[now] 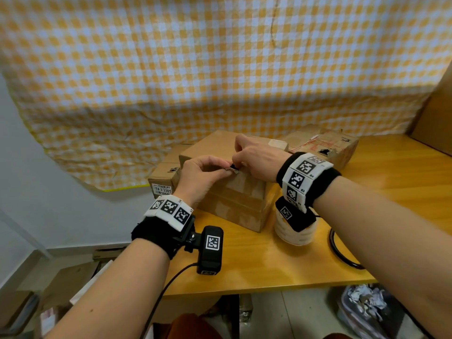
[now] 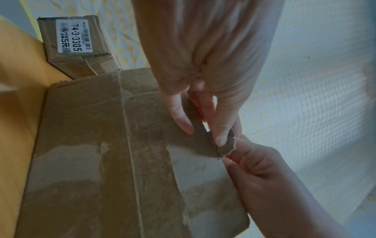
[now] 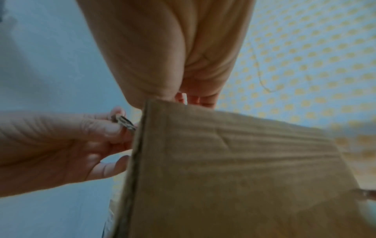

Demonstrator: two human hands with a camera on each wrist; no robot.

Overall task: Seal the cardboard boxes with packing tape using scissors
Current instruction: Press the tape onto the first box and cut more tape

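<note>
A brown cardboard box stands in the middle of the wooden table, with old tape strips down its side. My left hand pinches a torn, ragged corner of its top flap between thumb and forefinger. My right hand meets it from the other side, fingers curled over the same flap edge. A white roll of tape sits by the box, partly hidden under my right wrist camera. No scissors are in view.
A smaller box with a white label lies behind at the left. A worn box sits at the back right. A black cable loop lies on the table's right side. Checked cloth hangs behind.
</note>
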